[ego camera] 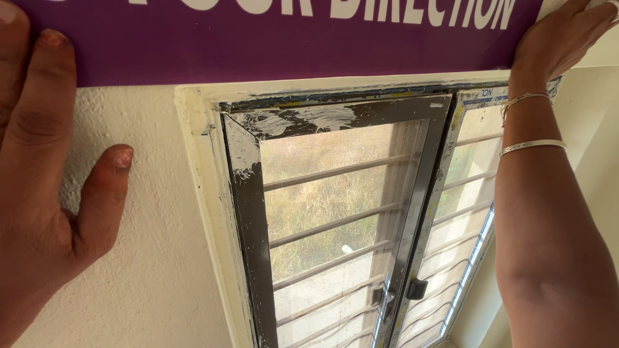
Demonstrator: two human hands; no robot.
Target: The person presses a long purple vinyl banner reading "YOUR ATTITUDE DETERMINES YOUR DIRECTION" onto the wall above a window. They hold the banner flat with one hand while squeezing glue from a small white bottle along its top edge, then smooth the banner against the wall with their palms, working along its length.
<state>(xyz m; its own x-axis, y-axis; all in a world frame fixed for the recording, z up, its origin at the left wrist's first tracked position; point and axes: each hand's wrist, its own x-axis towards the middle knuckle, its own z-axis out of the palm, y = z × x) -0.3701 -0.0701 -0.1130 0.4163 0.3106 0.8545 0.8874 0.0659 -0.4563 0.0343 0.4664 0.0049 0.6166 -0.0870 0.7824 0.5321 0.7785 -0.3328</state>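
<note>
A banner (277, 38) lies flat on the wall (155, 270), directly above the window (348, 219). The left hand (45, 174) presses on the banner's left end and the wall beneath it, left of the window frame. The right hand (564, 38) rests on the banner's right end, its forearm (548, 245) hanging down before the window's right side.

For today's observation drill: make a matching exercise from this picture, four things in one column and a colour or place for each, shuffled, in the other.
Things:
1. banner
2. bangles
3. window frame
4. left hand

Descriptions:
A. silver, on the right wrist
B. purple with white letters
C. flat on the cream wall, fingers on the banner's lower edge
D. dark metal smeared with white paint

Pairs: 1-B, 2-A, 3-D, 4-C
</note>
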